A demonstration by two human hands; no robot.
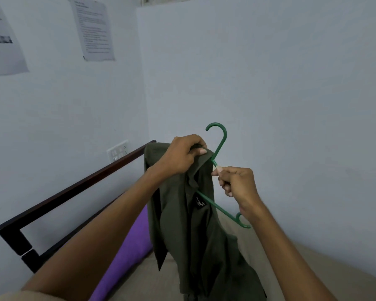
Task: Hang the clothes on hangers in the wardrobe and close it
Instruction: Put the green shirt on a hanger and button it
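Observation:
A dark olive shirt (182,224) hangs in the air over the bed, partly draped on a green plastic hanger (220,140). My left hand (180,157) grips the shirt's collar at the top, just left of the hanger's neck. My right hand (237,183) pinches the hanger's right arm just below the neck. The hanger's hook points up and its right end sticks out bare below my right wrist. The left arm of the hanger is hidden inside the shirt. No wardrobe is in view.
A bed with a beige sheet (280,268) lies below, with a purple pillow (128,246) against a dark wooden headboard (74,187). Pale blue walls meet in a corner ahead. A switch plate (117,149) and printed papers (93,29) hang on the left wall.

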